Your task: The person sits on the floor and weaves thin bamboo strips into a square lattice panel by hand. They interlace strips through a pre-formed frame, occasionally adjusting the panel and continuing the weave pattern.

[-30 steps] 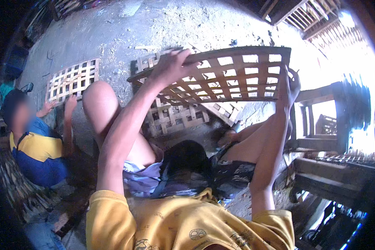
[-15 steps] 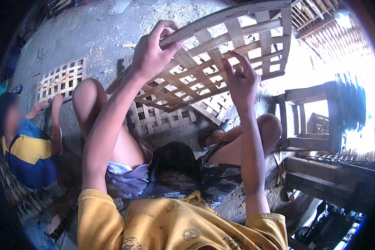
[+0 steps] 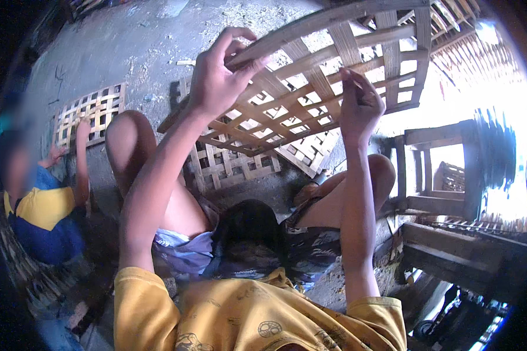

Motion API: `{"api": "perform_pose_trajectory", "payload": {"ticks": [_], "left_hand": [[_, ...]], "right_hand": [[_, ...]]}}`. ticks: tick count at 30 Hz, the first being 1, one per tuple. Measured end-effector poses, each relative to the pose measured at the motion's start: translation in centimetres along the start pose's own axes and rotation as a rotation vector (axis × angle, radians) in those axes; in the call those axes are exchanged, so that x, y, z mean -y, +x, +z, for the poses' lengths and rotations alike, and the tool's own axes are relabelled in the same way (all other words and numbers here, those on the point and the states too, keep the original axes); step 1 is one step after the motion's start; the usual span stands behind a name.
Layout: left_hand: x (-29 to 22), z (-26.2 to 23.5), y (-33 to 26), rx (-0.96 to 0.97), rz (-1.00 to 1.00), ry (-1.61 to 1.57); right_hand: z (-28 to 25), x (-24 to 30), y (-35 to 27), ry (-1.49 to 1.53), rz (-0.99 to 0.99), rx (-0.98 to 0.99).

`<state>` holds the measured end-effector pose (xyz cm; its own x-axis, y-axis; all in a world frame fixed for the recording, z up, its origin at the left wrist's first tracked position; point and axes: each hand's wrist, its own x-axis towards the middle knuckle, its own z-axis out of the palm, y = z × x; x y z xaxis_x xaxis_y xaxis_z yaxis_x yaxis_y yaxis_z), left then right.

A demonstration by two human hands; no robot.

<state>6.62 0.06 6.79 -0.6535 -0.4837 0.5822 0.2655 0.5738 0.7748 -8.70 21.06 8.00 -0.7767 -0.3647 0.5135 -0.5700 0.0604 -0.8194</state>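
A woven bamboo panel (image 3: 345,45), an open lattice of flat strips with a wooden border, is held up tilted in front of me. My left hand (image 3: 219,79) is closed round its upper border near the left end, thumb on the near side. My right hand (image 3: 362,111) is in front of the lattice, right of the middle, with curled fingers pinching at a strip; the exact grip is partly hidden. Below the raised panel, another woven panel (image 3: 231,171) lies on the ground between my knees, with a further lattice piece (image 3: 313,153) beside it.
At the left, another person (image 3: 44,207) in a yellow and blue shirt has both hands at a woven panel (image 3: 93,111) on the ground. A wooden bench-like frame (image 3: 436,202) stands at my right, with slatted bamboo (image 3: 471,55) beyond it. Bits of debris litter the earthen floor (image 3: 140,44).
The raised panel has shifted slightly right and tilted a little. My right hand has moved right and its fingers have drawn closer together. My left hand keeps its hold on the border.
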Motion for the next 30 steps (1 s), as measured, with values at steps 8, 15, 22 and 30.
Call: {"api": "perform_pose_trajectory", "payload": {"ticks": [8,15,22,30], "left_hand": [[2.4,-4.0,3.0,-0.373,0.014,-0.074],[-0.5,-8.2,4.8,-0.757,-0.311,-0.306],[-0.3,-10.3,4.9,-0.948,-0.292,-0.547],[1.1,-10.7,4.5,-0.968,-0.319,-0.653]], "right_hand": [[-3.5,3.4,0.2,-0.586,0.269,1.211],[-4.1,1.0,0.2,-0.426,0.310,0.788],[-1.8,1.5,-0.5,-0.391,0.177,0.657],[4.4,4.9,-5.9,-0.294,0.029,0.919]]}}
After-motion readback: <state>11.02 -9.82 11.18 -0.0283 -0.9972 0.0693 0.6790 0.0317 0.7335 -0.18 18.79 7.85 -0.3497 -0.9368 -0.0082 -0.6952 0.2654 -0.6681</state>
